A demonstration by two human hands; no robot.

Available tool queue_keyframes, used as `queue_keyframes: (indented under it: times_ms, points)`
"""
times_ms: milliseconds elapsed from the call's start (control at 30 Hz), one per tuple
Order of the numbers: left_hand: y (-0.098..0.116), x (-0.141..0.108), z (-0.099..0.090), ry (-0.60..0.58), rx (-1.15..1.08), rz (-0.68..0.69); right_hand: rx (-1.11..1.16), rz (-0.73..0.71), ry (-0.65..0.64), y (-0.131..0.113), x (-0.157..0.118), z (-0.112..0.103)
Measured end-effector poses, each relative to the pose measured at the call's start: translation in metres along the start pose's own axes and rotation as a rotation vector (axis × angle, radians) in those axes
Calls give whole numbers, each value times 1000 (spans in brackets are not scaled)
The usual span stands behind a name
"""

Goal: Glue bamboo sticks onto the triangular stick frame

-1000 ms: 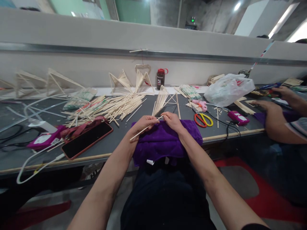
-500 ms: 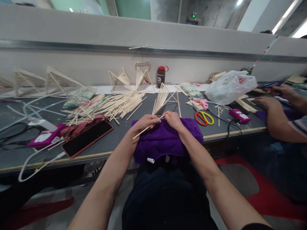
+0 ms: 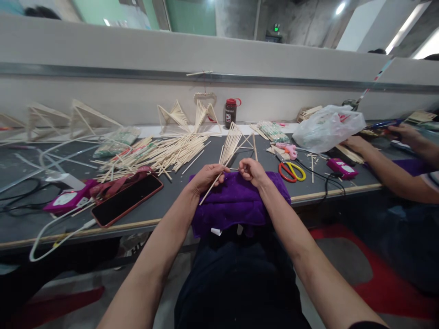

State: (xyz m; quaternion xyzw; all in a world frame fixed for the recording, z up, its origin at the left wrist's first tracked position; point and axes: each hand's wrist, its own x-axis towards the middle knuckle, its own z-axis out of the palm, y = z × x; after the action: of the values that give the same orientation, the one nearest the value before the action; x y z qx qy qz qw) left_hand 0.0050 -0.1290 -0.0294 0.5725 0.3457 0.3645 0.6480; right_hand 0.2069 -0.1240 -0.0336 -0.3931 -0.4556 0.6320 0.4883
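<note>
My left hand (image 3: 208,177) pinches a thin wooden stick (image 3: 206,194), which slants from lower left to upper right over a purple cloth (image 3: 236,201). Just right of it, apart from the stick's visible length, my right hand (image 3: 253,172) is closed with curled fingers. Whatever its fingertips may hold is too small to make out. Right behind both hands a frame of fanned wooden sticks (image 3: 230,142) stands on the dark table, its lower part partly hidden by them.
Loose sticks (image 3: 178,151) lie in a pile at left, beside a phone (image 3: 127,200). At right are red-and-yellow scissors (image 3: 291,171), a pink glue gun (image 3: 287,150) and a plastic bag (image 3: 329,128). A bottle (image 3: 230,113) stands behind. A co-worker's arm (image 3: 387,169) reaches in from the right.
My right hand has come off the stick and moved slightly right, its fingers curled. The stick in my left hand has tilted more steeply. The co-worker's nearer hand has moved left, toward the bag.
</note>
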Motion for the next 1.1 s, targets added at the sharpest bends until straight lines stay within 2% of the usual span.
queue_keyframes:
  times_ms: [200,500,700,967,1100]
  points:
    - [-1,7,-7,167,-255,51,26,-50,-65,-1,-8,6]
    - [-1,11,-3,206,-423,92,-19,11,-200,5,-8,23]
    - [-3,18,-1,197,-399,82,-147,10,-278,10,-2,43]
    - [-3,17,-1,320,-363,109,-170,-27,-236,15,4,58]
    - [-2,16,0,345,-351,114,-247,-99,-158,19,3,64]
